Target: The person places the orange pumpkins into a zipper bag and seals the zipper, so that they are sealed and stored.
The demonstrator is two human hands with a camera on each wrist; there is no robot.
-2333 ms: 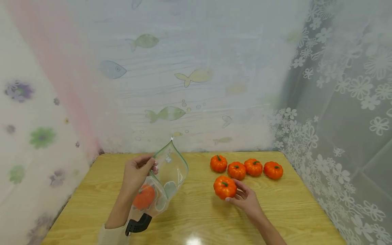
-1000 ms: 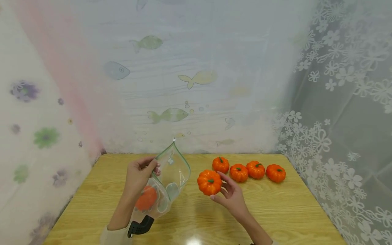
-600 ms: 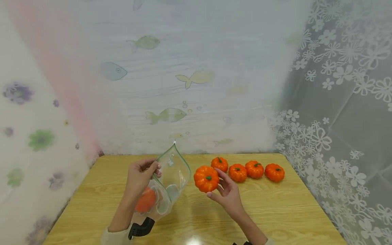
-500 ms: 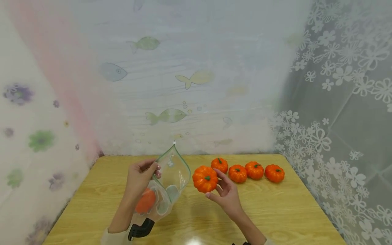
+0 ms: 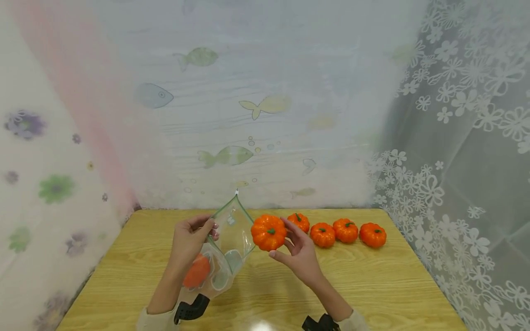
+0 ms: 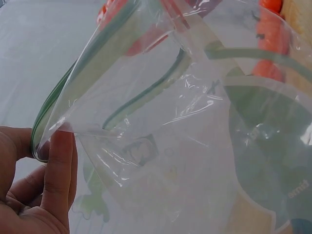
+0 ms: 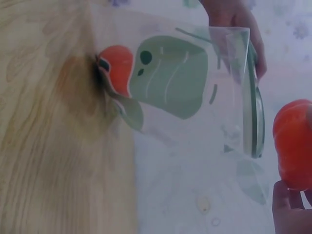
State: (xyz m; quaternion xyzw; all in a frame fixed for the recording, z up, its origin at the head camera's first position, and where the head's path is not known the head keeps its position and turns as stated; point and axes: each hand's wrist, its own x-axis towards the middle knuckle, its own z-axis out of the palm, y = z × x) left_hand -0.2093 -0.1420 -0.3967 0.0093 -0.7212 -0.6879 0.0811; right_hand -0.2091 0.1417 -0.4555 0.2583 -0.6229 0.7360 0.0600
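I see orange pumpkins (image 5: 263,237) with green stems (image 5: 271,231), a clear bag (image 7: 170,78) trimmed and printed in green, and a yellow wood-grained worktop (image 5: 372,285). My feed shows pastel fish (image 5: 158,95) far, purple and green flowers (image 5: 57,188) left, white blossoms (image 5: 463,102) right.

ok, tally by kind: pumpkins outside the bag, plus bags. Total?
Pumpkins: 5 (4 on the table, 1 in the right hand)
Bag: 1 (in the left hand)
Total: 6
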